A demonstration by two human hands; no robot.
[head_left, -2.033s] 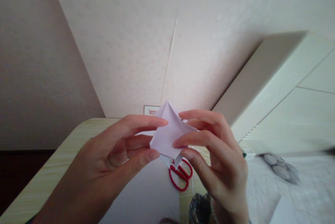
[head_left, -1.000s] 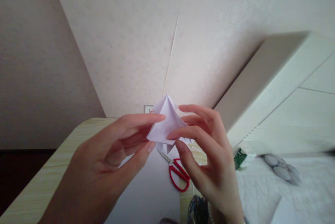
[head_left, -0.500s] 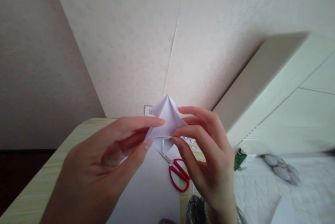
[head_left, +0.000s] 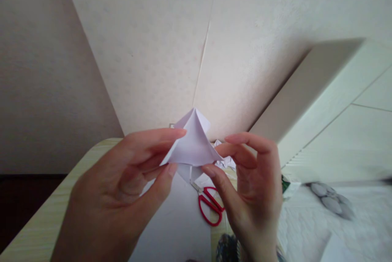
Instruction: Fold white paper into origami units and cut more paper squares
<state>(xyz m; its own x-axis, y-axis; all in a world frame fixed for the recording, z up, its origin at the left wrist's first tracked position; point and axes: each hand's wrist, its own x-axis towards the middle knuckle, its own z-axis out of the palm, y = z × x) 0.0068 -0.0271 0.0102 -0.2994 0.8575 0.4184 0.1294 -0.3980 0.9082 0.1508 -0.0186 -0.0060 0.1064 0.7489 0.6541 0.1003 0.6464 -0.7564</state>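
A folded piece of white paper (head_left: 193,145), pointed at the top and spreading out at its base, is held up between my two hands. My left hand (head_left: 122,172) pinches its left side, with the index finger along the edge and the thumb at the lower corner. At the lower right corner, my right hand (head_left: 252,184) grips the paper between its thumb and a finger behind it; its index finger is lifted off. Below lie scissors with red handles (head_left: 211,207), their blades partly covered by white paper.
White sheet paper (head_left: 174,217) lies on the light wood-grain table (head_left: 39,217). Behind my right hand are more folded white papers (head_left: 226,162). The wall (head_left: 153,49) rises behind the table. On the right are a white cabinet (head_left: 346,131) and a quilted white surface (head_left: 306,229) with a grey flower-shaped item (head_left: 330,200).
The paper's base has spread wider and its folds have opened out. My right hand has shifted right, its index finger coming off the paper. The left hand has moved slightly left.
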